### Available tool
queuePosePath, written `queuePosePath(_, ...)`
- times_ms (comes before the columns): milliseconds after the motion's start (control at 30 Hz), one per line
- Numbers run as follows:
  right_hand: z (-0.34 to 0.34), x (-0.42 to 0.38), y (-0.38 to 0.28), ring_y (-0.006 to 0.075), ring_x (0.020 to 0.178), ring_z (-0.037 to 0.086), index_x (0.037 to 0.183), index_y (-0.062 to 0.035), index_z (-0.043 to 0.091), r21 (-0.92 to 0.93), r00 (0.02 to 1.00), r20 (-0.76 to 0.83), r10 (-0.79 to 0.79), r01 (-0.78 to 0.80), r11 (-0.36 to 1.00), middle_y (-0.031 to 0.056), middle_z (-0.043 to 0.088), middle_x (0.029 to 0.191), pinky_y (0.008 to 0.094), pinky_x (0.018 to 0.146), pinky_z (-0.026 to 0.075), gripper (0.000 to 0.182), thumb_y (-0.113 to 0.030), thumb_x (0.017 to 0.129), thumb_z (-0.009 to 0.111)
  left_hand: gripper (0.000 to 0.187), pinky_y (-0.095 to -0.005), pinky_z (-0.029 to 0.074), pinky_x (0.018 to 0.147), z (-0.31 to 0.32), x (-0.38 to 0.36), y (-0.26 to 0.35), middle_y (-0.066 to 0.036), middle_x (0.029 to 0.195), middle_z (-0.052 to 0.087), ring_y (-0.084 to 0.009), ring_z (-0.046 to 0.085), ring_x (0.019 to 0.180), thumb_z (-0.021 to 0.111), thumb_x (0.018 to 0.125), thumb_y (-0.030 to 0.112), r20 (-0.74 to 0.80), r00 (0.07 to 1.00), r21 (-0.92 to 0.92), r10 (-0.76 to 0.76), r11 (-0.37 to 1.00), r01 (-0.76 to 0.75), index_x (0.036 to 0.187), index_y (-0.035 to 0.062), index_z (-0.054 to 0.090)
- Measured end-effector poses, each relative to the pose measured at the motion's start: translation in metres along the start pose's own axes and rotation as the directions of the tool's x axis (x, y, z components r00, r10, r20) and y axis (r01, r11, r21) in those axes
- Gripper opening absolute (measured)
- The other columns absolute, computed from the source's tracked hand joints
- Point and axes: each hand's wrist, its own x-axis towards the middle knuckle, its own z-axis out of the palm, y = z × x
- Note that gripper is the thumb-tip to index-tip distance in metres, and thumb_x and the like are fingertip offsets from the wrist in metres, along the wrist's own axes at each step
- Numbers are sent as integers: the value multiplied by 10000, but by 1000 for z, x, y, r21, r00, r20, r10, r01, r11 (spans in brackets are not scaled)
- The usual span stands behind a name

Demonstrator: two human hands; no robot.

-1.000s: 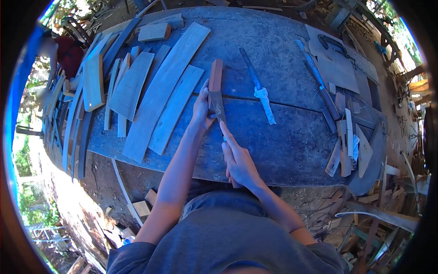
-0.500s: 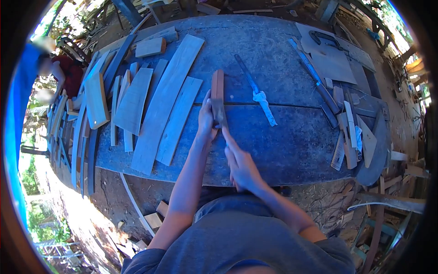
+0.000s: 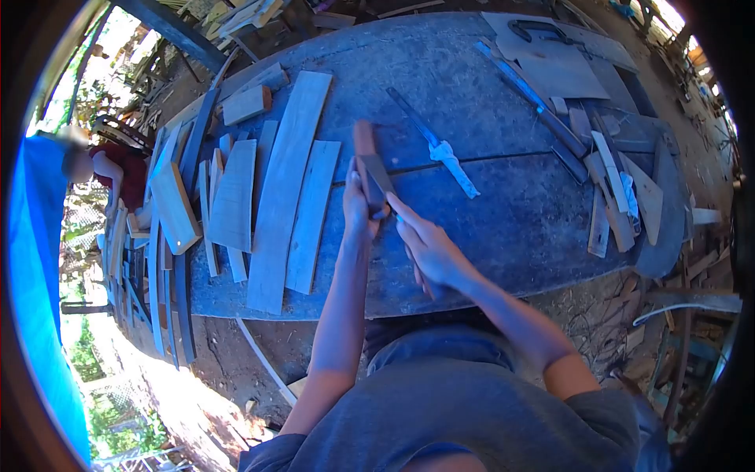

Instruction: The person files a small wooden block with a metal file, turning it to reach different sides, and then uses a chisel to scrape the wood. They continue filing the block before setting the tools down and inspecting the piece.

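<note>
A reddish-brown wooden piece [image 3: 364, 138] stands out from my left hand [image 3: 356, 203], whose fingers are wrapped round its lower part. Across that piece lies a dark flat tool [image 3: 377, 179], slanting down to the right. My right hand [image 3: 430, 250] is closed on the tool's handle, with the index finger stretched along it. Both hands are over the near half of the blue-grey table [image 3: 487, 252]. To their right lies a thin bar [image 3: 410, 112] with a whitish wrapping at its lower end.
Long boards [image 3: 291, 189] and many smaller wood pieces cover the table's left side. At the right are a clamp [image 3: 543, 31], a long dark bar [image 3: 543, 106] and wood offcuts [image 3: 646, 197]. Another person in red [image 3: 122, 173] is beyond the left edge.
The view has turned and shifted. The dark tool now slants across the wooden piece instead of lying nearly in line with it, and my right hand has moved right.
</note>
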Motion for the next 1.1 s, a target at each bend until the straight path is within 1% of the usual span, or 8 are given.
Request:
queuePosePath(100, -9, 18, -11, 136, 411, 537, 1533, -223, 208, -58, 998, 59, 11, -8, 998, 37, 475, 592, 302, 439, 528, 498, -203, 1047, 314, 441, -255, 368, 365, -19, 18, 1, -79, 930, 576, -122, 546, 622, 184, 1068, 327, 88, 991, -195, -96, 974, 112, 1474, 185, 279)
queuePosePath(167, -4, 16, -7, 143, 404, 541, 1533, -216, 208, -178, 999, 39, -29, 36, 983, 34, 487, 557, 308, 442, 531, 499, -205, 1046, 314, 327, -247, 347, 377, -11, 12, 6, -39, 783, 564, -127, 524, 552, 270, 1055, 365, -14, 1000, -92, -4, 996, 2, 1160, 135, 479)
queuePosePath(333, 14, -13, 0, 178, 408, 566, 1528, -197, 220, -161, 999, -1, -35, 35, 986, 70, 538, 548, 339, 435, 527, 501, -216, 1039, 328, 460, -219, 330, 367, -14, 11, 3, -50, 897, 566, -81, 509, 565, 183, 1068, 320, 20, 1000, -30, -6, 1000, 6, 1513, 212, 224)
queuePosePath(633, -45, 96, -14, 153, 441, 554, 1520, -208, 252, 5, 1000, 1, 11, -11, 1000, 43, 519, 693, 316, 392, 495, 497, -293, 1039, 347, 478, -218, 320, 355, -28, 8, 7, -65, 765, 494, -120, 421, 507, 256, 1059, 375, 109, 990, -139, -94, 984, 109, 1470, 132, 283)
queuePosePath(700, -58, 82, -16, 139, 458, 547, 1507, -207, 286, 86, 990, -136, 30, -19, 996, 40, 521, 743, 304, 394, 488, 488, -278, 1031, 368, 484, -206, 301, 351, -42, 7, 6, -80, 702, 448, -125, 415, 506, 339, 1034, 439, 456, 842, -426, -290, 759, 492, 1375, 97, 374)
queuePosePath(933, -139, 22, 5, 212, 618, 619, 1475, -163, 360, -311, 899, -434, 51, -203, 929, 121, 613, 960, 365, 586, 530, 501, -236, 991, 466, 491, -184, 277, 354, -17, -54, 19, -86, 694, 419, -104, 391, 498, 417, 1000, 493, 677, 715, -441, -174, 682, 584, 1271, 84, 441)
queuePosePath(1000, -157, 22, 37, 286, 918, 606, 1434, -156, 437, -876, 753, -451, -479, -270, 400, 134, 582, 1125, 396, 769, 514, 510, -165, 939, 559, 533, -190, 283, 352, -16, -57, 17, -79, 684, 424, -97, 373, 471, 418, 1001, 483, 677, 719, -344, -157, 797, 497, 1380, 110, 395)
queuePosePath(1100, -113, 6, -14, 330, 1091, 510, 1346, -137, 548, -952, 558, -250, -792, 6, 305, 125, 540, 1208, 422, 907, 454, 510, -85, 848, 643, 599, -198, 294, 349, 0, -70, 26, -72, 659, 425, -97, 356, 442, 420, 1005, 457, 644, 749, -263, -153, 876, 405, 1497, 150, 269)
